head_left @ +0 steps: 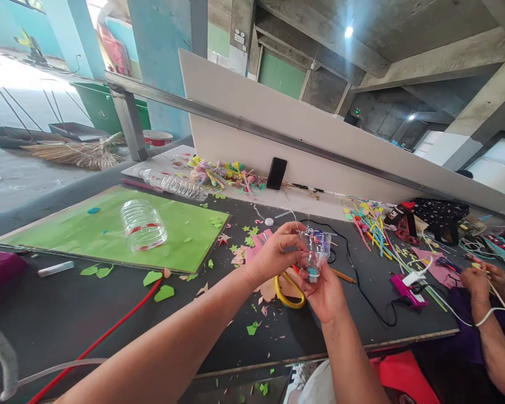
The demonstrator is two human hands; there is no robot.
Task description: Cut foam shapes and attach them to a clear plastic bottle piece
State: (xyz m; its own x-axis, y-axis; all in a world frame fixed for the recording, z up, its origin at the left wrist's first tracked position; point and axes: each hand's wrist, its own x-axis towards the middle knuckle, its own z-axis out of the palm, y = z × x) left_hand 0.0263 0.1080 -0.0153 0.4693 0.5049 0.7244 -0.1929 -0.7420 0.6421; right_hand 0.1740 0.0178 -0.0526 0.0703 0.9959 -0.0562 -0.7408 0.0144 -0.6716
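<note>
My two hands meet above the dark table [88, 314] and hold a small clear cut plastic bottle top [316, 251] with a blue cap pointing down. My left hand [273, 252] pinches its upper rim from the left. My right hand [325, 292] cups it from below, fingers closed round the neck. Yellow-handled scissors [289, 294] lie on the table just under my hands, among pink and green paper scraps [252, 247].
A green sheet [79, 235] carries a cut bottle half [143, 224]; a whole clear bottle [177, 185] lies behind it. Coloured straws [372, 224], a phone [276, 173] against the white divider, black and red cables, a glue gun [406, 283]. Another person's hands [483, 280] work at right.
</note>
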